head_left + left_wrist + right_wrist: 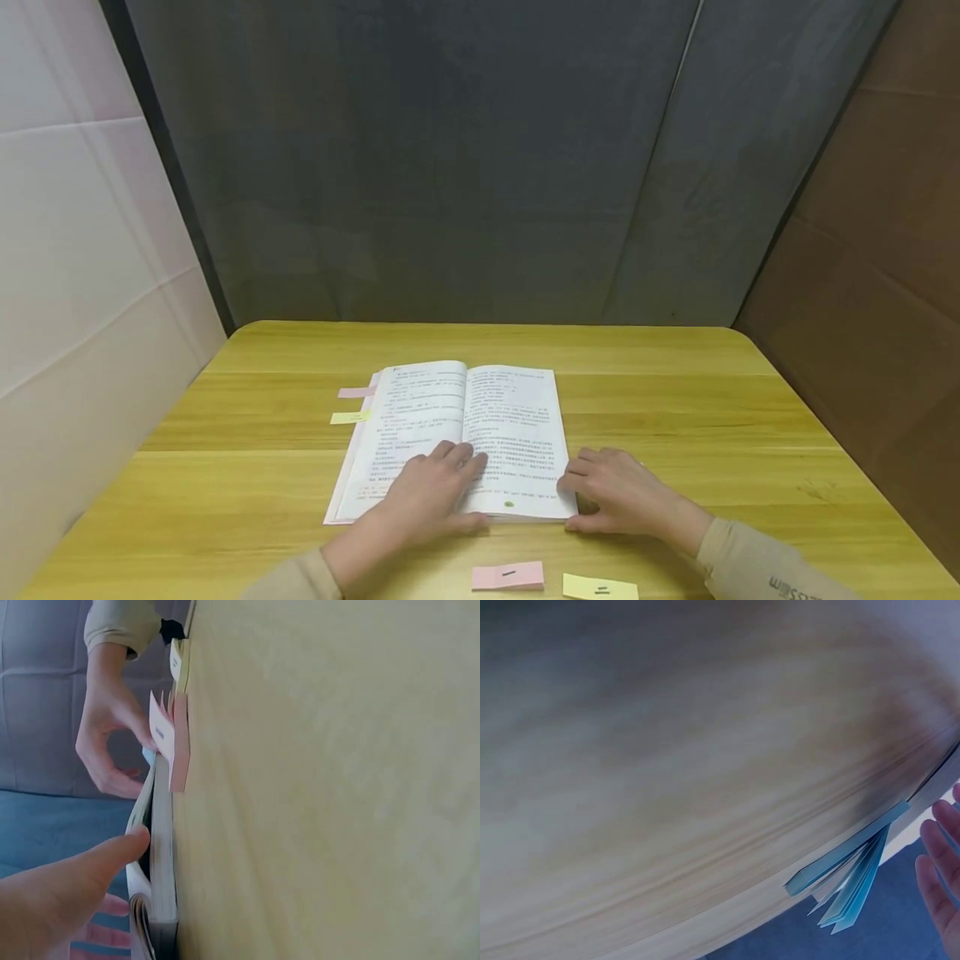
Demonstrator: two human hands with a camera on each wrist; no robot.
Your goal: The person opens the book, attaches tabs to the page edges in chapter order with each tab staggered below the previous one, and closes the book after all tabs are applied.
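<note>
An open book (pixel 517 417) lies on the table, printed pages showing on both sides. My left hand (pixel 435 487) rests on it near the spine, fingers extended over the lower pages; its thumb (pixel 112 855) lies along the lower edge in the left wrist view. My right hand (pixel 618 492) holds the book's lower right corner, fingers bent over the side edge and thumb at the bottom. In the right wrist view only its fingers (pixel 937 862) show, at the right side. A pink sticky tab (pixel 356 392) and a yellow sticky tab (pixel 349 417) stick out from the left pages.
A pink sticky-note pad (pixel 507 575) with one stroke and a yellow pad (pixel 600 587) with two strokes lie near the table's front edge. The pad (pixel 847 862) in the right wrist view looks blue-green, its sheets fanned. Grey cloth (pixel 450 167) hangs behind the table.
</note>
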